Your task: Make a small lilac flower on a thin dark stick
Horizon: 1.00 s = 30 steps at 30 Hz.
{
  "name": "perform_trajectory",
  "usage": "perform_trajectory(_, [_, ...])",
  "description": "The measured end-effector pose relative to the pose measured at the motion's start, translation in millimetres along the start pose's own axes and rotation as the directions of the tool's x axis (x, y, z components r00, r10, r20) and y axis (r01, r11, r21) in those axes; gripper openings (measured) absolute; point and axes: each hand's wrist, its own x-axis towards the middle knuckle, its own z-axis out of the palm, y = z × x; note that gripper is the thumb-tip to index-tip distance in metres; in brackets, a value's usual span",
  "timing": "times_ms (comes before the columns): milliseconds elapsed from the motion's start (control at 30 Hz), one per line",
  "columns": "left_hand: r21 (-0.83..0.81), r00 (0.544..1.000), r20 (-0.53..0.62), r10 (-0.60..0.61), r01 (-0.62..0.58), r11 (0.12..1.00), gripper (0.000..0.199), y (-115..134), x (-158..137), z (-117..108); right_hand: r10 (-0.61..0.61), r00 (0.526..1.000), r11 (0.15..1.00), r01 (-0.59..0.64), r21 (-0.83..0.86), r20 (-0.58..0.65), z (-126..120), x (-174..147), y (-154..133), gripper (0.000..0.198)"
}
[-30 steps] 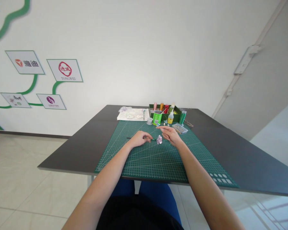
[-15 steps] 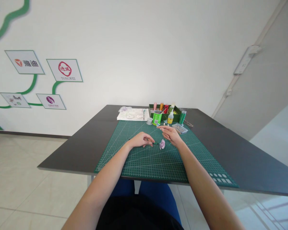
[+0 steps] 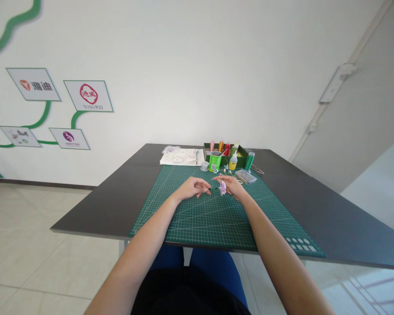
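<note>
Dark table (image 3: 111, 201), green box (image 3: 241, 162) holding colourful cylinders (image 3: 221, 146), left hand (image 3: 193, 188) pinching purple flower (image 3: 222, 188), right hand (image 3: 234, 187) beside it, grip unclear

The flat, matte black surface (image 3: 114, 205) carries a green, white-gridded rectangular cutting mat (image 3: 210, 225) along its near edge. At the far end lie white patterned paper sheets (image 3: 183, 156) and, just beside them, an open dark-green rectangular box (image 3: 225, 161).

Green stem (image 3: 214, 188) partly hidden behind the left hand (image 3: 193, 188).
</note>
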Motion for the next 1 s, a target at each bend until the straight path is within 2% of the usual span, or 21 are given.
perform_trajectory(133, [0.002, 0.995, -0.094, 0.028, -0.028, 1.0, 0.034, 4, 0, 1, 0.029, 1.0, 0.995, -0.028, -0.091, 0.012, 2, 2, 5, 0.041])
perform_trajectory(233, [0.003, 0.984, -0.17, 0.042, -0.042, 0.999, 0.033, 3, 2, 0, 0.05, 0.996, 0.991, -0.041, -0.125, 0.069, 3, 2, 7, 0.043])
perform_trajectory(367, [0.006, 0.955, -0.287, 0.07, -0.072, 0.997, 0.032, -3, 6, -2, 0.065, 0.982, 0.988, -0.039, -0.148, 0.176, 5, 1, 8, 0.049])
perform_trajectory(500, [0.039, 0.919, -0.38, 0.104, -0.096, 0.995, 0.03, -11, 9, -6, 0.092, 0.968, 0.988, -0.06, -0.14, 0.233, 6, -2, 3, 0.048])
perform_trajectory(733, [0.085, 0.896, -0.434, 0.087, -0.055, 0.995, 0.029, -11, 9, -9, 0.117, 0.951, 0.987, -0.078, -0.144, 0.287, 7, -4, 0, 0.048])
perform_trajectory(1000, [0.004, 0.899, -0.432, 0.063, -0.069, 0.998, 0.032, -10, 9, -7, 0.126, 0.94, 0.988, -0.09, -0.128, 0.317, 7, -3, 1, 0.05])
